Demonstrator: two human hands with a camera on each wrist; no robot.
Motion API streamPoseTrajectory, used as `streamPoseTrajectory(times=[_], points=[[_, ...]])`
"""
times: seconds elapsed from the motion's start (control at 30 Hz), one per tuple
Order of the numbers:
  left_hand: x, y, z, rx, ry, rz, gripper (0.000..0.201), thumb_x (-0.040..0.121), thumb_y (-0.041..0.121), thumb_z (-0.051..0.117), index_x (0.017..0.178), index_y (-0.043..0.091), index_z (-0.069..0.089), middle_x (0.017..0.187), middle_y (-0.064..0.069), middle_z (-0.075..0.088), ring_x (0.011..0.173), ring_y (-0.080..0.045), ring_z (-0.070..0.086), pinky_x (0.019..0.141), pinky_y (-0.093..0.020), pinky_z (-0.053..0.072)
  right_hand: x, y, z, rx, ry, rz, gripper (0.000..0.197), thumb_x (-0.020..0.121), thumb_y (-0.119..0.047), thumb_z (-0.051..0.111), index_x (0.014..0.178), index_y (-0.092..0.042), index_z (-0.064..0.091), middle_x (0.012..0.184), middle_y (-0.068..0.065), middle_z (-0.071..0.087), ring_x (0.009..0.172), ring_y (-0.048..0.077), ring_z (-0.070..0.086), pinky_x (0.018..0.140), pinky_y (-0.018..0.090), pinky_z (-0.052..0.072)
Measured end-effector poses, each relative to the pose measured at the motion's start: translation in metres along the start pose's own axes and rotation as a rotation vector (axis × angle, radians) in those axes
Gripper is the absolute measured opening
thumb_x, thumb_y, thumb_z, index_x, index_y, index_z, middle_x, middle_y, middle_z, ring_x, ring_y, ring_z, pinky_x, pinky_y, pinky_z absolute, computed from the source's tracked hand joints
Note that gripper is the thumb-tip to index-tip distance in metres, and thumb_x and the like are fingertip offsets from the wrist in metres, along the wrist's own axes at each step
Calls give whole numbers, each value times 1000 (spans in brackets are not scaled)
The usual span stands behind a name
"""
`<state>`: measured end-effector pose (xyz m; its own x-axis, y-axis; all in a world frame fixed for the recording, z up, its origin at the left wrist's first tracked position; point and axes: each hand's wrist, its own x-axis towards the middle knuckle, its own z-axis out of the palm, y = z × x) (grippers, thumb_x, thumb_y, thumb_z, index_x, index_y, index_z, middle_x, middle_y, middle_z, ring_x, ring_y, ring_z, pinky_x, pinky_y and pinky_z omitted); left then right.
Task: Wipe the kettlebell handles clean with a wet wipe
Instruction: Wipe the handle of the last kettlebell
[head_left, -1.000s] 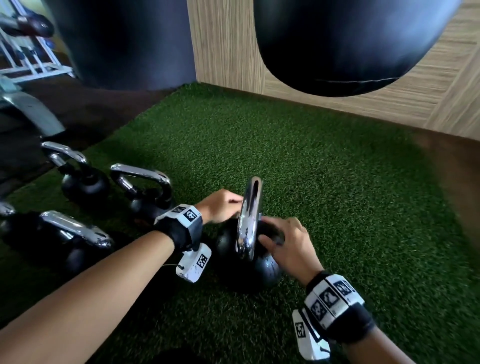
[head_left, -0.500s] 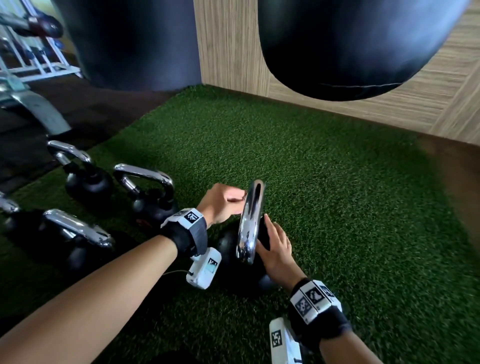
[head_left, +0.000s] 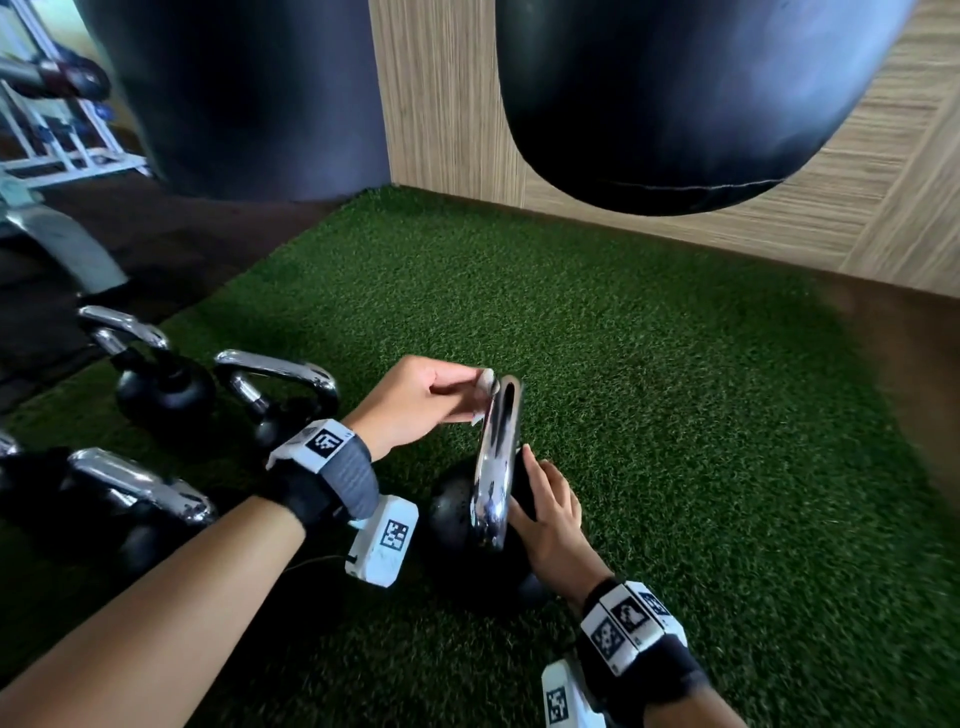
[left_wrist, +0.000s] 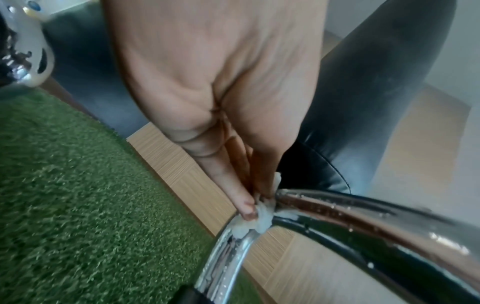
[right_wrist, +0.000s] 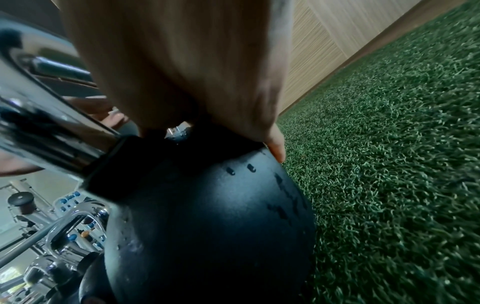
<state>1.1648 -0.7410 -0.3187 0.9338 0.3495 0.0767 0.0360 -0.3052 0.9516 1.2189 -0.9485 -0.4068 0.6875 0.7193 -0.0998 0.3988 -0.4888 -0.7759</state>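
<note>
A black kettlebell (head_left: 452, 525) with a chrome handle (head_left: 496, 457) stands on the green turf before me. My left hand (head_left: 415, 402) pinches a small white wet wipe (head_left: 485, 382) against the far top corner of that handle; in the left wrist view the wipe (left_wrist: 259, 220) is bunched on the handle's bend (left_wrist: 233, 253). My right hand (head_left: 550, 506) lies with straight fingers on the right side of the ball, under the handle; in the right wrist view its fingers (right_wrist: 275, 144) rest on the black ball (right_wrist: 207, 226).
Three more chrome-handled kettlebells (head_left: 275, 389) (head_left: 150, 374) (head_left: 135, 499) stand at the left on the turf (head_left: 675, 415). Two dark punching bags (head_left: 675, 93) (head_left: 244, 93) hang ahead, before a wood-panel wall (head_left: 441, 104). A white rack (head_left: 52, 130) is at far left.
My left hand has risen from the ball's side to the handle's top corner with the wipe. My right hand's fingers straightened and slid under the handle onto the ball.
</note>
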Motion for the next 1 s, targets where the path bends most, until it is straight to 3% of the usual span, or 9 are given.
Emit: streamPoseTrajectory(times=[0.07, 0.17, 0.3, 0.47, 0.53, 0.63, 0.8, 0.9, 1.0], points=[[1, 5, -2, 2, 29, -22, 34, 90, 9, 75, 108, 38, 77, 106, 6, 80, 98, -12, 76, 86, -19, 59, 1, -1, -1, 39, -9, 43, 71, 101, -49, 47, 159, -38, 7, 165, 8, 11, 152, 26, 3, 124, 45, 5], [-4, 16, -5, -68, 32, -83, 30, 81, 12, 84, 109, 20, 79, 104, -6, 80, 99, -20, 77, 89, -28, 60, 2, -1, 0, 65, 3, 63, 69, 100, -50, 48, 158, -42, 9, 164, 7, 12, 152, 27, 4, 124, 47, 6], [-19, 30, -17, -100, -166, -158, 38, 65, 24, 90, 100, 14, 81, 102, -11, 80, 97, -23, 77, 83, -27, 62, 2, 0, 2, 27, 7, 46, 69, 101, -49, 45, 159, -39, 9, 164, 8, 12, 152, 27, 5, 125, 47, 5], [-25, 37, -11, -49, -89, -170, 32, 75, 16, 87, 105, 9, 77, 98, -8, 80, 93, -19, 78, 81, -26, 62, 1, -1, 1, 65, 9, 61, 70, 100, -50, 47, 158, -40, 10, 164, 7, 11, 152, 27, 4, 125, 49, 5], [-33, 35, -11, -71, -128, -208, 30, 76, 13, 85, 104, 6, 76, 97, -10, 80, 91, -19, 77, 80, -26, 62, 0, -1, 1, 67, 12, 57, 69, 100, -50, 47, 158, -40, 11, 164, 6, 12, 151, 26, 5, 124, 49, 6], [-49, 32, -14, -80, -291, -262, 32, 70, 16, 85, 98, 7, 74, 93, -9, 80, 86, -16, 76, 76, -23, 61, 0, -2, 1, 66, 18, 59, 68, 101, -49, 47, 158, -39, 12, 165, 6, 12, 151, 26, 5, 124, 49, 7], [-68, 20, -9, -104, -255, -240, 35, 69, 11, 87, 99, 5, 71, 89, -10, 79, 82, -15, 76, 72, -22, 61, 3, 3, 4, 56, 26, 51, 68, 100, -49, 47, 158, -39, 12, 165, 7, 12, 152, 26, 5, 125, 48, 5], [-80, 9, -3, 13, -361, -235, 28, 73, 1, 86, 95, 11, 72, 92, -9, 80, 83, -15, 76, 73, -21, 59, 5, 9, 7, 30, 39, 26, 68, 100, -52, 43, 158, -38, 11, 165, 8, 13, 151, 29, 7, 124, 49, 6], [-87, 4, -1, 81, -318, -160, 27, 71, 6, 89, 91, 17, 74, 92, -7, 81, 84, -13, 76, 75, -19, 57, 8, 15, 10, 19, 31, 18, 68, 99, -56, 41, 158, -39, 11, 164, 8, 14, 151, 29, 8, 124, 50, 7]])
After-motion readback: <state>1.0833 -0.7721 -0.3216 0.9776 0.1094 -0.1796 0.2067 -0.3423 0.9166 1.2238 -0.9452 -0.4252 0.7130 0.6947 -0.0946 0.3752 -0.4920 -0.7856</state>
